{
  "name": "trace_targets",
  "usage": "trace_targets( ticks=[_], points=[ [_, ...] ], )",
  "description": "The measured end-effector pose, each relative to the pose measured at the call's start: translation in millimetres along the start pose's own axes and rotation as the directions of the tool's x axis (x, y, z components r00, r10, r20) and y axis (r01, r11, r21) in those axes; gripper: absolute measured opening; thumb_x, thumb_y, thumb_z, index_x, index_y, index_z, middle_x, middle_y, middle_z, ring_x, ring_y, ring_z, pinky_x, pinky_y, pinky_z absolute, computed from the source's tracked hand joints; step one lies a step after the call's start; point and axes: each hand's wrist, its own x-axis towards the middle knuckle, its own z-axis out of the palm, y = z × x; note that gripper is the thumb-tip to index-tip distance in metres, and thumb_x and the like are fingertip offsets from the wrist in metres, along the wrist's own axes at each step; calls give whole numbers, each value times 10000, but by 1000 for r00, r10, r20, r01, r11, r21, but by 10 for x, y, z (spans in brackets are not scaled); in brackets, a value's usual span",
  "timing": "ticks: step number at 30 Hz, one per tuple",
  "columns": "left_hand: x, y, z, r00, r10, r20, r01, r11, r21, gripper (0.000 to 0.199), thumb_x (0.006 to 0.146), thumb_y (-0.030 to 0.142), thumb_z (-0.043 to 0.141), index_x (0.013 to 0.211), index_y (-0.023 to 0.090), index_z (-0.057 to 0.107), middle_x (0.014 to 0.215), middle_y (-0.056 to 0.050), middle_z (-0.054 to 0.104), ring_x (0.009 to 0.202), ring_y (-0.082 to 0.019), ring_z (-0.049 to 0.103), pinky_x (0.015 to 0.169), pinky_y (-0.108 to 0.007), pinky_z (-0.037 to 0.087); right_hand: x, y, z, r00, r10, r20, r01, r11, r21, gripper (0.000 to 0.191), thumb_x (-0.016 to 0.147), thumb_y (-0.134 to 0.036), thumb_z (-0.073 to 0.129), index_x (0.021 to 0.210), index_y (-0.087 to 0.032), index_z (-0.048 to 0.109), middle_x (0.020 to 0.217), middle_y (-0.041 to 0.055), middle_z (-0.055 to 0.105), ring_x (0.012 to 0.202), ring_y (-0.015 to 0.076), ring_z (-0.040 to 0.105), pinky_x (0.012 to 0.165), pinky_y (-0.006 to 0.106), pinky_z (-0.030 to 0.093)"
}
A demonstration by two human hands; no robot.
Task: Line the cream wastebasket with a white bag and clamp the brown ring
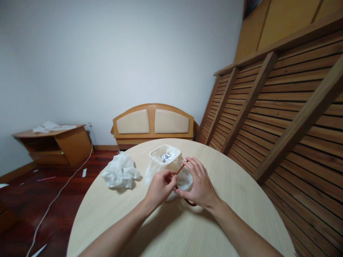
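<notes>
My left hand (162,184) is closed, its thumb and fingertips pinching a thin reddish-brown item (180,169) with a straight part and a curved end. Its exact kind cannot be made out, since my fingers cover its middle. My right hand (200,184) is curved around the other side, fingertips at the upper end of the straight part and thumb close to my left fingertips. The curved end shows below my right palm. Just behind both hands stands a small bin (153,157) lined with a whitish plastic bag; something white with dark print lies inside.
A crumpled white plastic bag (120,171) lies on the round pale wooden table (235,214), left of the bin. Beyond are a headboard (152,137), a low cabinet (71,146) and slatted wooden panels (268,107) leaning at the right. A white cable (57,196) crosses the floor.
</notes>
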Motion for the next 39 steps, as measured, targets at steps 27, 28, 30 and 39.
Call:
trace_targets(
  ticks=[27,28,30,39],
  points=[
    [62,-63,-306,868,415,-272,-268,853,448,205,943,241,524,1027,198,706,740,1,706,595,-123,624,601,-237,499,172,412,-90,791,610,53,-468,547,694,528,765,-630,717,949,-135,698,741,65,713,545,153,597,499,272,499],
    [63,-70,-314,853,449,-267,-294,835,465,210,949,235,512,1031,197,702,743,-4,698,621,-132,626,626,-251,505,180,445,-98,770,635,58,-478,515,712,540,738,-639,736,932,-135,702,727,55,705,511,135,567,470,262,481],
    [72,-85,-329,812,520,-266,-346,795,498,216,953,222,503,1055,198,692,800,-28,701,726,-161,645,709,-290,524,187,530,-111,730,681,47,-484,467,740,552,693,-644,768,900,-135,712,715,44,695,491,119,543,445,249,467],
    [143,-239,-315,805,571,-163,-383,708,593,227,954,200,566,1161,224,656,1146,-76,695,1108,-237,598,978,-426,494,94,1106,-129,543,839,-24,-518,358,777,575,589,-633,819,866,-139,720,729,40,696,466,77,521,419,207,446]
  ],
)
